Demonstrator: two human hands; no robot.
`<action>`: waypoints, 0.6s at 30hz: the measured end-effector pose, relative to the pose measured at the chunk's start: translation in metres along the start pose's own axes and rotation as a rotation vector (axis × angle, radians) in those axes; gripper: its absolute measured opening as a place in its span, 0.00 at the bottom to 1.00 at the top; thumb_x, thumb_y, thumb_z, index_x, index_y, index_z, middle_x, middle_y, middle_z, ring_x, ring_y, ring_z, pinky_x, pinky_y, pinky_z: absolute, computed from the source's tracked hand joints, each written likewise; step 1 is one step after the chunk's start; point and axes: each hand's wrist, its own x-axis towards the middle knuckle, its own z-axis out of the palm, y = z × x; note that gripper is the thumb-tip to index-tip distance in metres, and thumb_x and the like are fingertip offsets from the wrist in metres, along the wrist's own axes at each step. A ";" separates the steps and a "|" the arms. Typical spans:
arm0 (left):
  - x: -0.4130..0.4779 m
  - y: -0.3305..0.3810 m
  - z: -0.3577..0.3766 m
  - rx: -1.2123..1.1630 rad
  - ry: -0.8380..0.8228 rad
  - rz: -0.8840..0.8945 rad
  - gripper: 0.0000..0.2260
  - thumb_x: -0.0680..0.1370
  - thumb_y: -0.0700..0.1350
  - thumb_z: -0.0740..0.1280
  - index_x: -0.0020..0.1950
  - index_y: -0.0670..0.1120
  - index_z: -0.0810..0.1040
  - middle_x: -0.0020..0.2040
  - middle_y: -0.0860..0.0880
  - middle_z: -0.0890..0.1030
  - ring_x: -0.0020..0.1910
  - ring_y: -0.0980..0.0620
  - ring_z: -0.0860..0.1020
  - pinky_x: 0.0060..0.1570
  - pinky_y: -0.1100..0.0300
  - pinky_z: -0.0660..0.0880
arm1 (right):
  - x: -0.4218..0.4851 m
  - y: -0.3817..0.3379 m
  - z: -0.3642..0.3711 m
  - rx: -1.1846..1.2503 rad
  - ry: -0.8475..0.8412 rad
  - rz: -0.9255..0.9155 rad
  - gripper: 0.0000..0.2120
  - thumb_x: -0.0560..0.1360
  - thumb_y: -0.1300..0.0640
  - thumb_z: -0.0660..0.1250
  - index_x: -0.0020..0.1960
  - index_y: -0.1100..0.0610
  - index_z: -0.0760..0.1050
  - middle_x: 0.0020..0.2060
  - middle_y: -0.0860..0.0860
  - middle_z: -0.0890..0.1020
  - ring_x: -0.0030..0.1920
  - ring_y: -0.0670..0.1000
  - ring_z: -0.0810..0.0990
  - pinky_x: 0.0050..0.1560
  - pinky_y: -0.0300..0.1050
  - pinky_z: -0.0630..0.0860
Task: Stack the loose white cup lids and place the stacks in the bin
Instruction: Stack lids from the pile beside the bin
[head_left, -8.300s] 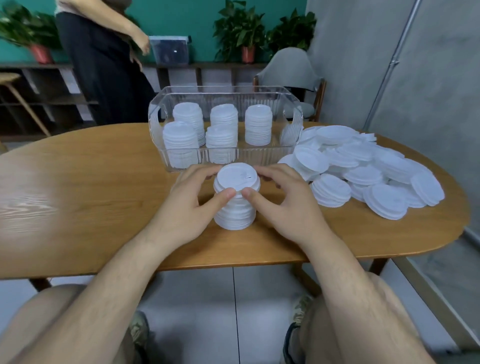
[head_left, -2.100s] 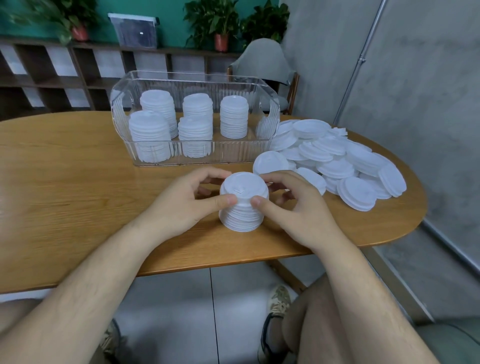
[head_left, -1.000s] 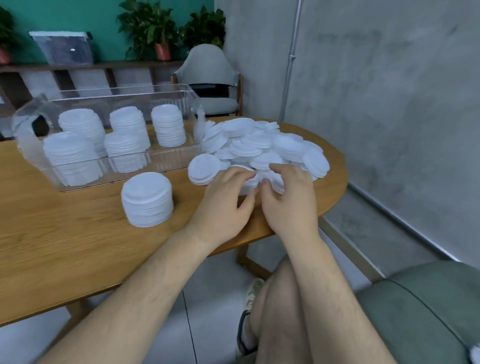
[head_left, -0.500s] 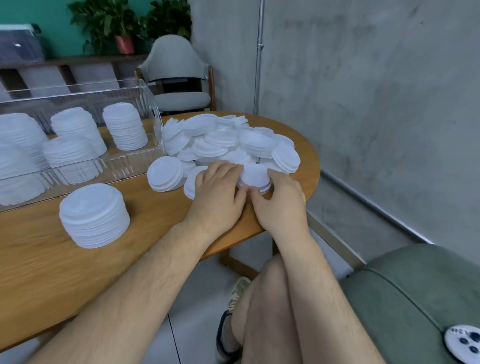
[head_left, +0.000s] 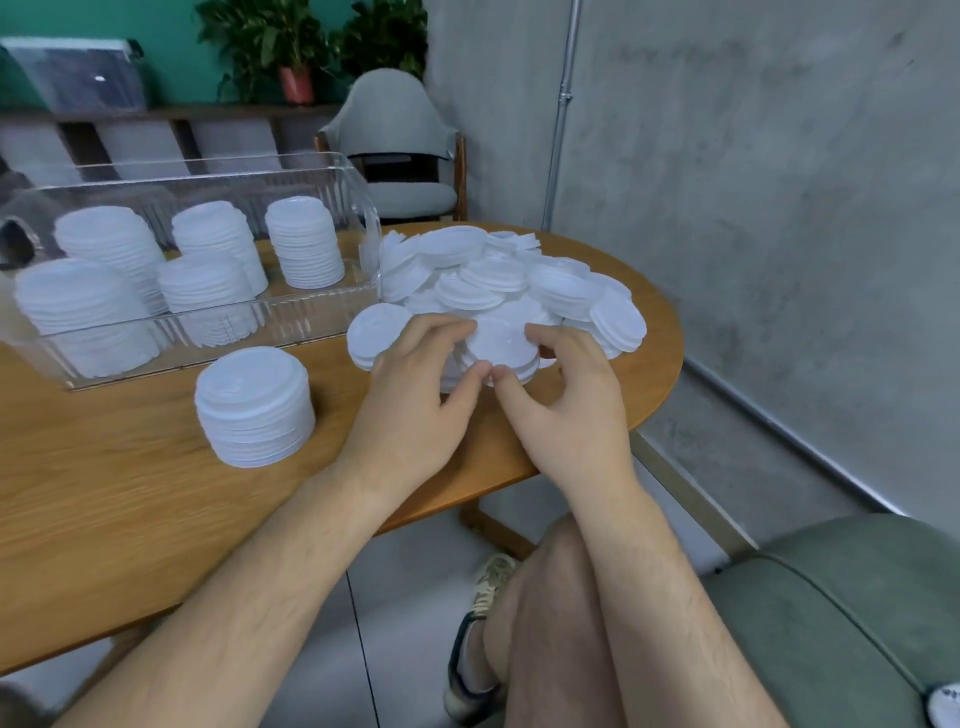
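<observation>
At the right end of the table (head_left: 114, 509), on the near edge of the loose pile (head_left: 519, 280), a short bunch of lids (head_left: 501, 345) lies flat, and both hands are clamped on it. The left hand (head_left: 415, 395) curls round its left side and the right hand (head_left: 563, 410) round its right side. The 2 thumbs almost meet at the near rim of the bunch. The fingers cover a part of it, so I cannot tell how many lids it has.

About 2 seconds ago these same hands were together round a tall stack. Now that finished stack (head_left: 253, 405) stands alone on the wood, near the front wall of the bin (head_left: 370, 228) and apart from the left hand, and nobody touches it. Half a second ago the hands lay flatter on the pile; now the fingers have closed round 1 bunch. I think this means a new gathering has begun, maybe to add to the tall stack, while the step of putting that stack in the bin is not yet done.

Inside the bin, 5 upright stacks (head_left: 208, 275) are visible. The pile behind the hands is large, so much of the task remains, in my judgement.
</observation>
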 end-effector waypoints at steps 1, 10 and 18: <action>-0.004 -0.002 -0.009 0.011 0.020 -0.002 0.17 0.82 0.50 0.66 0.70 0.47 0.76 0.66 0.54 0.75 0.66 0.59 0.70 0.69 0.49 0.69 | -0.001 -0.006 0.004 0.015 -0.015 -0.025 0.23 0.73 0.47 0.73 0.66 0.53 0.77 0.59 0.44 0.79 0.61 0.42 0.75 0.63 0.39 0.72; -0.037 -0.031 -0.078 0.016 0.234 -0.071 0.16 0.80 0.47 0.69 0.67 0.47 0.77 0.62 0.56 0.73 0.64 0.59 0.72 0.68 0.52 0.70 | -0.015 -0.061 0.056 0.198 -0.123 -0.162 0.22 0.75 0.48 0.72 0.68 0.50 0.76 0.63 0.41 0.78 0.66 0.43 0.73 0.64 0.42 0.72; -0.057 -0.062 -0.122 0.050 0.333 -0.132 0.16 0.80 0.49 0.69 0.67 0.47 0.77 0.62 0.53 0.76 0.64 0.59 0.73 0.68 0.55 0.71 | -0.022 -0.090 0.097 0.266 -0.231 -0.213 0.20 0.77 0.47 0.71 0.68 0.48 0.75 0.62 0.39 0.79 0.65 0.41 0.74 0.64 0.42 0.73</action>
